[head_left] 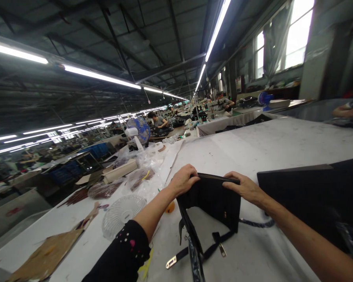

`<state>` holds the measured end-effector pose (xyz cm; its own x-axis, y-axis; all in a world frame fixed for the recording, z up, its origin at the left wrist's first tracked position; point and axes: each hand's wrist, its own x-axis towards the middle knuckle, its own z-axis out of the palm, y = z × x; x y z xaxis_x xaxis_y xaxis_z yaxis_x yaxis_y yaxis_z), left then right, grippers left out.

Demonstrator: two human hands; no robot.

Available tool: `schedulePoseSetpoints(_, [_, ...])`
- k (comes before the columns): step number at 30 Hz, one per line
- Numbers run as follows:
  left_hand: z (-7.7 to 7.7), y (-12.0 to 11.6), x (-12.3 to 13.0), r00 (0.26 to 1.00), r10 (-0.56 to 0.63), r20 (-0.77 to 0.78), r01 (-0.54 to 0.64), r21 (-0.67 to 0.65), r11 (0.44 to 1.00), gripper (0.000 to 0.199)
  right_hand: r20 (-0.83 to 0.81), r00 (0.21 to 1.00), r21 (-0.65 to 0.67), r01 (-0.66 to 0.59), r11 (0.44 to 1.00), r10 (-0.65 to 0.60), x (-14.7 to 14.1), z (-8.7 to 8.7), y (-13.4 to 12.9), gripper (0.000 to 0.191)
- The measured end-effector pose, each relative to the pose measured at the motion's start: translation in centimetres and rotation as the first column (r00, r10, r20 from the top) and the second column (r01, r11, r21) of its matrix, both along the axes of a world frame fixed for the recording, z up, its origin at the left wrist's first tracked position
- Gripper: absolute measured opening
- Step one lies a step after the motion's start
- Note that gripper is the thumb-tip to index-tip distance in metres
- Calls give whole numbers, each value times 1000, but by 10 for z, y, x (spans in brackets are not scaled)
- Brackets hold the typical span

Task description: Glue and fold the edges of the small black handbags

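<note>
A black handbag (214, 201) with straps and metal fittings stands on the white table in front of me. My left hand (184, 179) pinches its upper left corner between thumb and fingers. At the upper right edge, my right hand (243, 187) grips the bag with the thumb on the near face. A strap with a metal end plate (171, 262) hangs toward the lower left, and a second metal fitting (222, 250) dangles near the middle. A dark plastic-wrapped handle (257, 223) reaches out to the right beneath my right wrist.
Black sheet-like pieces (306, 196) lie at the right of the white table (238, 152). To the left are a clear round fan guard (123, 213), plastic-wrapped parcels (106, 190), brown cardboard (47, 250) and a blue fan (139, 129). Other people sit farther off.
</note>
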<state>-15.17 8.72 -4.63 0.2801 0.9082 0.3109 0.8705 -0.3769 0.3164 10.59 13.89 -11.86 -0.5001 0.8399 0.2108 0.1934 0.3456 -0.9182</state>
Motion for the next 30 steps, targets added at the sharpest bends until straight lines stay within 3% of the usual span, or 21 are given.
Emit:
schedulePoseSetpoints(7, [2, 5, 0, 995, 103, -15, -103, -11, 995, 11, -35, 994, 52, 107, 993, -105, -1, 2, -2, 27])
schedulePoseSetpoints(19, [3, 4, 9, 975, 217, -49, -216, 25, 976, 11, 99, 976, 117, 180, 977, -192, -10, 6, 5, 25])
schedulePoseSetpoints(24, [1, 5, 7, 963, 261, -63, -258, 46, 965, 12, 211, 948, 217, 190, 957, -236, -15, 21, 4, 24])
schedulePoseSetpoints(30, [2, 3, 11, 957, 282, -68, -280, 44, 959, 13, 394, 889, 389, 68, 919, -232, -35, 46, 2, 22])
